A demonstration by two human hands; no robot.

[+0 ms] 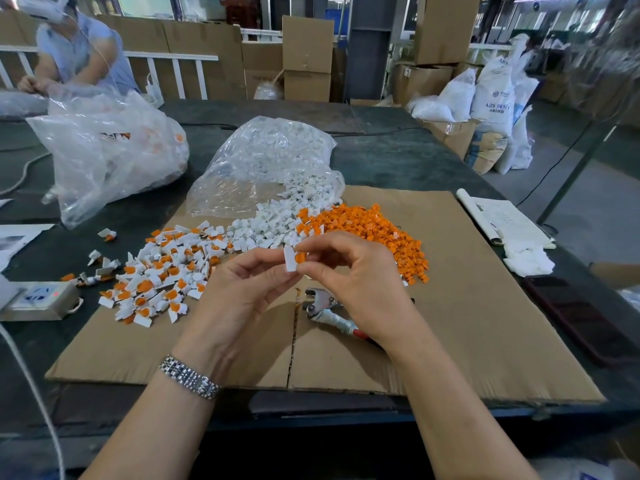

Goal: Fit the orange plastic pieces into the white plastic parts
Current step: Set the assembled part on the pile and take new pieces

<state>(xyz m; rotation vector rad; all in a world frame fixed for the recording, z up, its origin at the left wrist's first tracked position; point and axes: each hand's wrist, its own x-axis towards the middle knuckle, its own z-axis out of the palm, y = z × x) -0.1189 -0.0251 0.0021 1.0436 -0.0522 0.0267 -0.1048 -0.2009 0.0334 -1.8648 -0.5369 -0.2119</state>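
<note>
Left hand (242, 285) pinches white part (290, 259); right hand (349, 271) apparently presses orange piece (300, 257).

bare cardboard sheet (467, 306) right, pliers (329, 311) beneath hands, part piles (263, 230) ahead

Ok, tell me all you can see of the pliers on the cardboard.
The pliers lie flat on the cardboard, just below the hands and partly hidden under the right hand. The head is bare grey metal, with a pivot bolt, pointing left. One handle is wrapped in whitish tape with red showing lower down. Neither hand touches them.
</note>
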